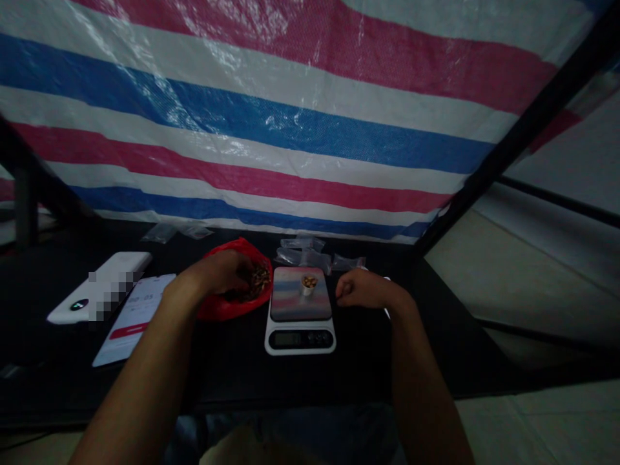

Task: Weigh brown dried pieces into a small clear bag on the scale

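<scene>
My left hand [225, 270] reaches into an open red plastic bag [221, 311] of small brown pieces [259, 282]. Its fingers are curled together, with the tips hidden, so what they hold cannot be seen. Right of the bag stands a white digital kitchen scale [301, 347] with a shiny metal plate. On the plate a small pale cup [307, 291] holds golden-brown pieces. The display is too dim to read. My right hand [361, 289] rests closed on the table beside the scale, apart from it, with nothing visible in its fingers.
Small clear plastic bags [303, 257] lie behind the scale, more [162, 232] at the back left. A phone [133, 323] with a timer and a white device [101, 287] lie left on the black table [349, 381]. A striped sheet [271, 129] hangs behind.
</scene>
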The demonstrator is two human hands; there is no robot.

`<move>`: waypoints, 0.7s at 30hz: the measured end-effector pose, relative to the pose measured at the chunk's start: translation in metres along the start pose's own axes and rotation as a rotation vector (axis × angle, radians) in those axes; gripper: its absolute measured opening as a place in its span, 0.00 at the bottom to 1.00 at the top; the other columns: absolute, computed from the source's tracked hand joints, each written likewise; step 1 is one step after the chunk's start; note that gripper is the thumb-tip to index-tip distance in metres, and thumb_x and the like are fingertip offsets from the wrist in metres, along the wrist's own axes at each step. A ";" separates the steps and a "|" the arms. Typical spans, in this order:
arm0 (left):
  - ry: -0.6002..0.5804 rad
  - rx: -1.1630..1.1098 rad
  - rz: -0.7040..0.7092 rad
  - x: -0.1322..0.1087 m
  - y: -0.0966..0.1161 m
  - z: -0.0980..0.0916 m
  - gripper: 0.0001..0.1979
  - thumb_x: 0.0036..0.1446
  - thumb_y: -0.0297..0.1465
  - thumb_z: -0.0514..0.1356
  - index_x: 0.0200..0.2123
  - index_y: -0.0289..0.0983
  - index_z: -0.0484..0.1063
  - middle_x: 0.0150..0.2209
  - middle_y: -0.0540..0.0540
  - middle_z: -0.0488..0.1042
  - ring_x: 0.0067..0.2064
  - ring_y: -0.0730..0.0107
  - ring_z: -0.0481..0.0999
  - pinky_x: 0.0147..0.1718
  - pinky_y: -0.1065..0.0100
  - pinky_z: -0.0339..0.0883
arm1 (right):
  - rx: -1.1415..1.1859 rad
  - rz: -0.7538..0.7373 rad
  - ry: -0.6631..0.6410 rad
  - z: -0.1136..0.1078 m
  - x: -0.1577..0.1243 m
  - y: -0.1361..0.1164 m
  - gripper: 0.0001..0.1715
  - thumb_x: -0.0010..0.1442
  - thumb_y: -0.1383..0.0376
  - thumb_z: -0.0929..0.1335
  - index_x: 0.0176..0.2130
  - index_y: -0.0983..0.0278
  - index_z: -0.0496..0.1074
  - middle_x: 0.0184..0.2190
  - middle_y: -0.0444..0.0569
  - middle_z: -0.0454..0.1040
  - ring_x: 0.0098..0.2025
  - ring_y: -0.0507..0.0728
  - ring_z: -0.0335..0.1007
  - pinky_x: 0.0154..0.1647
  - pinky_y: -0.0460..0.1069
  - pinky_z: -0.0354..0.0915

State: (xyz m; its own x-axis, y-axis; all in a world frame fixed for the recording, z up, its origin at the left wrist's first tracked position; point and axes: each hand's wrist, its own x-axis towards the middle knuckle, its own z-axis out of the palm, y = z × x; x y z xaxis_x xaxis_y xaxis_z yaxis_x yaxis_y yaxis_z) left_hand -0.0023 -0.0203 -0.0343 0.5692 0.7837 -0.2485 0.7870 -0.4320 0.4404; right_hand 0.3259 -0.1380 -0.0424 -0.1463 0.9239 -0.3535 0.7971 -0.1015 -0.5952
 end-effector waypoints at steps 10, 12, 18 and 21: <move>0.058 0.094 0.032 -0.002 0.002 -0.002 0.16 0.53 0.28 0.61 0.44 0.40 0.83 0.42 0.42 0.84 0.40 0.57 0.83 0.38 0.66 0.74 | 0.024 -0.086 0.049 -0.003 -0.004 -0.007 0.05 0.54 0.64 0.73 0.31 0.62 0.82 0.29 0.46 0.81 0.30 0.55 0.74 0.32 0.48 0.64; 0.078 0.123 0.064 -0.001 0.000 -0.005 0.15 0.56 0.29 0.60 0.44 0.39 0.83 0.43 0.42 0.84 0.42 0.56 0.83 0.42 0.65 0.73 | 0.089 -0.198 0.237 -0.006 -0.005 -0.014 0.10 0.58 0.60 0.72 0.35 0.62 0.83 0.32 0.47 0.82 0.34 0.56 0.74 0.35 0.49 0.65; 0.186 0.068 0.181 0.001 -0.005 -0.008 0.17 0.57 0.28 0.59 0.46 0.41 0.83 0.48 0.43 0.83 0.49 0.57 0.82 0.50 0.64 0.72 | 0.135 -0.440 0.402 0.011 0.003 -0.043 0.12 0.62 0.58 0.71 0.40 0.61 0.84 0.35 0.49 0.78 0.34 0.54 0.70 0.32 0.48 0.62; 0.214 0.010 0.225 0.000 -0.003 -0.007 0.15 0.58 0.28 0.59 0.45 0.42 0.83 0.46 0.44 0.84 0.46 0.57 0.83 0.48 0.64 0.73 | 0.119 -0.452 0.347 0.016 0.005 -0.047 0.12 0.62 0.59 0.71 0.40 0.61 0.84 0.35 0.49 0.77 0.34 0.54 0.70 0.33 0.48 0.62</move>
State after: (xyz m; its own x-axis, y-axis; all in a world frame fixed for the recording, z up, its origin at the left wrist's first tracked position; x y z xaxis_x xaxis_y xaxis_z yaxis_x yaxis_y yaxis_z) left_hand -0.0066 -0.0157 -0.0294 0.6673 0.7436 0.0421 0.6500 -0.6090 0.4545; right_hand 0.2782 -0.1343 -0.0284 -0.2401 0.9500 0.1999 0.6261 0.3089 -0.7159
